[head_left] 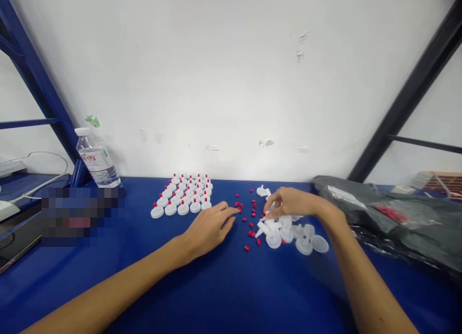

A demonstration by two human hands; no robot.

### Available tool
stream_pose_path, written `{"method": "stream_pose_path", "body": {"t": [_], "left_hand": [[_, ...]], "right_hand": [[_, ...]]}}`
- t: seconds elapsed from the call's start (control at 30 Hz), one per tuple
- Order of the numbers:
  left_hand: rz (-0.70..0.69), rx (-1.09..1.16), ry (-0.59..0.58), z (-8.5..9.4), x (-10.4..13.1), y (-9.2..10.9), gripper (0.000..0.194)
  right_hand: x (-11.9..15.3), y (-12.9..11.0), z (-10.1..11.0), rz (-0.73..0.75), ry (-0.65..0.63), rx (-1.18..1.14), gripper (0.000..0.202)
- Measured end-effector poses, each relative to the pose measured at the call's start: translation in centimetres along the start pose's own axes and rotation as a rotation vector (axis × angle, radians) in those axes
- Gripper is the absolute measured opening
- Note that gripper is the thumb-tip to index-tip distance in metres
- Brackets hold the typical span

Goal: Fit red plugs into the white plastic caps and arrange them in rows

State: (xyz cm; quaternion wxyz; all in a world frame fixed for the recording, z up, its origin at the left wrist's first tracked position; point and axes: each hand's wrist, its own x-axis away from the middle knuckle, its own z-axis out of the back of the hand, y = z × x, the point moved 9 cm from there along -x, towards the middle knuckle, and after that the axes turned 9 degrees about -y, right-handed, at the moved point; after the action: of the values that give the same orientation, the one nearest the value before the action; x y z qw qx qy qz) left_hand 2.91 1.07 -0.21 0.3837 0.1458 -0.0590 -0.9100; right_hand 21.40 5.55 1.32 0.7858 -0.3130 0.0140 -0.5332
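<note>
My left hand (211, 228) lies low over the table, its index fingertip touching a small red tip cap (239, 210) in a loose group. Its thumb is apart from the index finger, and I see nothing held. My right hand (285, 202) is closed in a pinch at the left side of a pile of white nozzle caps (273, 238). A thin white nozzle pokes out below those fingertips; the rest of that piece is hidden. Several red tip caps (246, 248) lie scattered between the hands. To the left stand rows of white nozzle caps with red tips (183, 209), upright.
A water bottle (96, 158) stands at the back left against the wall (231, 83). Dark plastic bags (390, 218), one showing red pieces inside, lie at the right. A blue metal frame (39, 69) rises at the left. The table (216, 295) is blue.
</note>
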Motion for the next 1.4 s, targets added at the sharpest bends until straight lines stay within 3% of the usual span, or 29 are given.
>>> {"method": "stream_pose_path", "body": {"t": [0.17,0.43,0.57,0.73,0.83,1.0,1.4], "left_hand": [[-0.038,0.048,-0.069,-2.0,-0.8,0.7,0.038],[-0.048,0.136,-0.014,-1.9,-0.9,0.3,0.023],[-0.037,0.246,0.068,-0.7,-0.7,-0.4,0.017],[0.165,0.447,0.206,1.7,-0.1,-3.0,0.016],[0.21,0.488,0.285,3.0,0.3,-3.7,0.014],[0.083,0.5,0.299,3.3,0.3,-2.9,0.016],[-0.062,0.537,0.306,3.4,0.5,-1.8,0.018]], "right_hand": [[-0.4,1.0,-0.2,-0.061,0.0,0.027,0.024],[-0.3,0.4,0.3,0.028,0.03,0.036,0.031],[-0.2,-1.2,1.1,0.128,0.144,-0.091,0.031],[-0.1,-3.6,0.1,0.218,0.099,-0.297,0.035],[0.0,-5.2,-0.4,0.275,0.08,-0.363,0.035],[-0.5,-6.7,-1.4,0.361,0.05,-0.429,0.035],[-1.0,-7.0,-1.8,0.428,0.052,-0.494,0.035]]}}
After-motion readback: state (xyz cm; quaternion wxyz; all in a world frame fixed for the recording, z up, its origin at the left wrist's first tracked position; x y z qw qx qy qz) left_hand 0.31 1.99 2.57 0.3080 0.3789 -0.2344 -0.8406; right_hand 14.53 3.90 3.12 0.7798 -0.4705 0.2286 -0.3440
